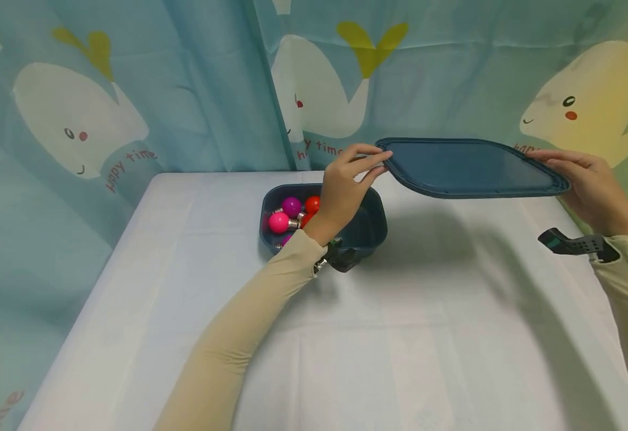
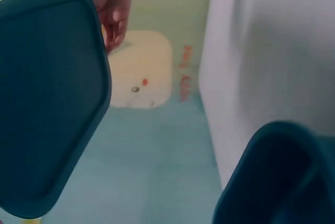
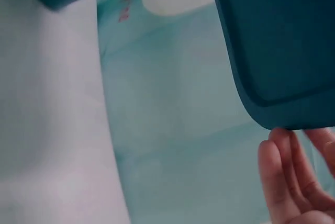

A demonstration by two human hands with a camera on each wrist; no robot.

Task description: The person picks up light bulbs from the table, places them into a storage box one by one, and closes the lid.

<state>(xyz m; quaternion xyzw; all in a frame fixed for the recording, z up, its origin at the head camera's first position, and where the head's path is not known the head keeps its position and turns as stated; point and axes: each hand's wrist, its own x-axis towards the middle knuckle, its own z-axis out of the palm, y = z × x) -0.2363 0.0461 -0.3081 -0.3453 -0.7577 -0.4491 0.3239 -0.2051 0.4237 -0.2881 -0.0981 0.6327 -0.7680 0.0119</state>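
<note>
A dark blue lid [image 1: 470,167] is held tilted in the air, above and to the right of a matching dark blue box [image 1: 374,224]. My left hand [image 1: 343,188] pinches the lid's left end; its forearm passes over the box and hides part of it. At the opposite end my right hand [image 1: 588,185] pinches the rim, its fingers [image 3: 272,169] at the lid's edge in the right wrist view. Inside the box's left part lie several light bulbs, among them a pink bulb [image 1: 278,222], a purple bulb [image 1: 292,207] and a red bulb [image 1: 312,204].
The box stands near the back edge of a table [image 1: 400,359] with a white cloth. Behind it hangs a blue-green curtain [image 1: 211,90] printed with whales. A dark strap device [image 1: 578,244] sits on the right wrist.
</note>
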